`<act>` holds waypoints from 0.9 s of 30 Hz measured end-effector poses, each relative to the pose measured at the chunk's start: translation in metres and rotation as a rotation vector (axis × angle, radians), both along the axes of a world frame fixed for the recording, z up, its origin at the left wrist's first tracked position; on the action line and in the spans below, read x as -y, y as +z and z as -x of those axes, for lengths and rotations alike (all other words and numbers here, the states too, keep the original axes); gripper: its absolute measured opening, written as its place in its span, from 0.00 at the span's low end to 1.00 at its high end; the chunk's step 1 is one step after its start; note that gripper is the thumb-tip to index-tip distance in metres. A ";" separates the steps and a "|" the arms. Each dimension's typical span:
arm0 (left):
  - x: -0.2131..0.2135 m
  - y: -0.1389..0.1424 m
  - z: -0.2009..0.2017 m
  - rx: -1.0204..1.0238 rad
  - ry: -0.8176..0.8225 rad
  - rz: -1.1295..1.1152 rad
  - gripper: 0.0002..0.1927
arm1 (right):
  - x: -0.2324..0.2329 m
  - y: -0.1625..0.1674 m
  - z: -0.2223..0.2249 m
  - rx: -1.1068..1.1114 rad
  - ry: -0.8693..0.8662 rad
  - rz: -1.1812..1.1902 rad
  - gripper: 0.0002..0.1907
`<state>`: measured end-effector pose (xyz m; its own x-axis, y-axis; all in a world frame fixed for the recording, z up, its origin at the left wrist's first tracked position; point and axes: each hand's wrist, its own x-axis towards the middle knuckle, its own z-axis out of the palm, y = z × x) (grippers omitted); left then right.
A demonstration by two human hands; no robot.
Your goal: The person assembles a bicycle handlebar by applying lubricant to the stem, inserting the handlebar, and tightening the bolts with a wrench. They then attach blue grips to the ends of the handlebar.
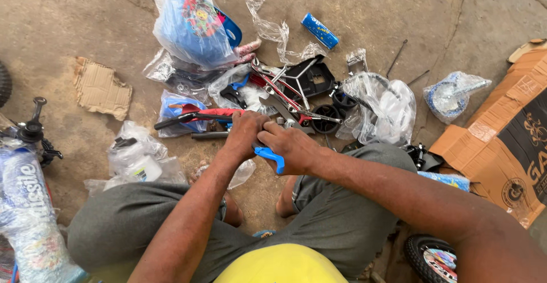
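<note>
Hands both grasping blue tool — long axis slanting, free end pointing down-right.

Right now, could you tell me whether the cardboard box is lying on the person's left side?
No, the cardboard box lies on the floor at the person's right, beyond the right hand.

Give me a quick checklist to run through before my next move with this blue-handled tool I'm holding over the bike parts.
1. Right hand grips the blue-handled tool: ok.
2. Left hand closed on the work at the tool's front end: ok.
3. What the tool's tip engages: cannot tell, the hands cover it.
4. Red frame bar lies on the floor just ahead of the hands: ok.
5. Floor around the bare feet free of small parts: not ok, bags and metal rods lie close.
</note>
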<state>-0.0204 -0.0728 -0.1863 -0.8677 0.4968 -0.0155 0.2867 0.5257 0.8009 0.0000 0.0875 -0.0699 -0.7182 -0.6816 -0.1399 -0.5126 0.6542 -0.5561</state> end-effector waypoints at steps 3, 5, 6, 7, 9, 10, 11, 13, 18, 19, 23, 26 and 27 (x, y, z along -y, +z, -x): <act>0.001 0.001 0.006 -0.017 0.032 -0.036 0.13 | 0.004 -0.003 0.004 -0.123 -0.035 0.085 0.13; 0.002 0.002 0.006 -0.027 0.054 -0.079 0.15 | 0.013 -0.005 0.002 -0.138 -0.178 0.169 0.09; 0.003 0.002 0.006 -0.036 0.063 -0.096 0.17 | 0.018 -0.006 0.000 -0.152 -0.245 0.213 0.10; 0.004 0.002 0.006 -0.048 0.070 -0.113 0.18 | 0.024 -0.008 -0.002 0.163 -0.553 0.274 0.08; 0.006 0.002 0.005 -0.064 0.054 -0.066 0.18 | 0.034 -0.011 -0.006 0.817 -1.145 0.371 0.09; 0.008 0.002 0.005 -0.068 0.048 -0.041 0.18 | 0.038 -0.012 -0.007 0.831 -1.196 0.409 0.10; 0.008 0.002 0.005 -0.058 0.040 -0.030 0.18 | 0.041 -0.014 -0.009 0.845 -1.255 0.448 0.11; 0.010 0.001 0.004 -0.030 0.030 -0.013 0.18 | 0.040 -0.018 -0.012 0.786 -1.244 0.438 0.12; 0.012 0.000 0.002 -0.126 0.056 -0.085 0.20 | 0.015 -0.034 -0.019 0.199 -0.574 0.357 0.11; 0.012 0.000 0.001 -0.159 0.063 -0.117 0.20 | 0.012 -0.039 -0.019 0.482 -0.767 0.457 0.11; 0.013 0.005 -0.002 -0.151 0.032 -0.097 0.14 | 0.015 -0.060 -0.024 0.971 -1.237 0.626 0.11; 0.017 0.009 -0.001 -0.173 0.053 -0.168 0.13 | 0.036 -0.077 -0.029 0.742 -1.355 0.503 0.10; 0.018 0.010 -0.001 -0.142 0.036 -0.189 0.10 | 0.044 -0.081 -0.031 0.661 -1.399 0.433 0.13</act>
